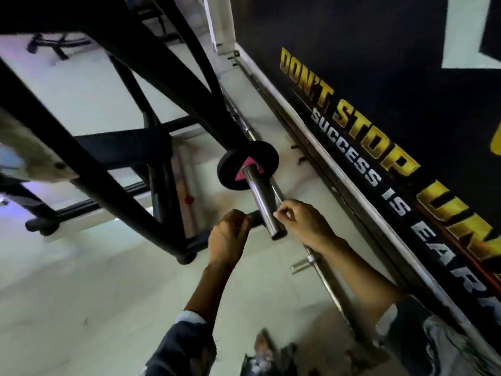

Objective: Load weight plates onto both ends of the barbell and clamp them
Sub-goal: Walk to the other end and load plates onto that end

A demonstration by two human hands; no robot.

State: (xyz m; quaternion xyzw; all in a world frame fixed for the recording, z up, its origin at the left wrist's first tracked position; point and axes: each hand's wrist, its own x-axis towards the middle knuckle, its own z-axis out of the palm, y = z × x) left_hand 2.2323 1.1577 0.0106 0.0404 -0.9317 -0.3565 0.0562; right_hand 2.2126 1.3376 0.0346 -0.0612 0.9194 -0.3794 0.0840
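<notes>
The barbell's steel sleeve (262, 197) points toward me, with one small black weight plate (235, 166) carrying a pink triangle label pushed on near its inner end. My left hand (230, 236) is closed on a black clamp handle (256, 221) just left of the sleeve's tip. My right hand (302, 224) pinches a thin metal part on the right side of the sleeve. Most of the clamp is hidden by my fingers and the sleeve. How far it sits around the sleeve I cannot tell.
A black steel rack frame (113, 147) fills the left and top. Another steel bar (334, 291) lies on the pale floor along the dark wall (379, 77) with yellow and white lettering. A foot in a sandal (267, 346) shows at the bottom.
</notes>
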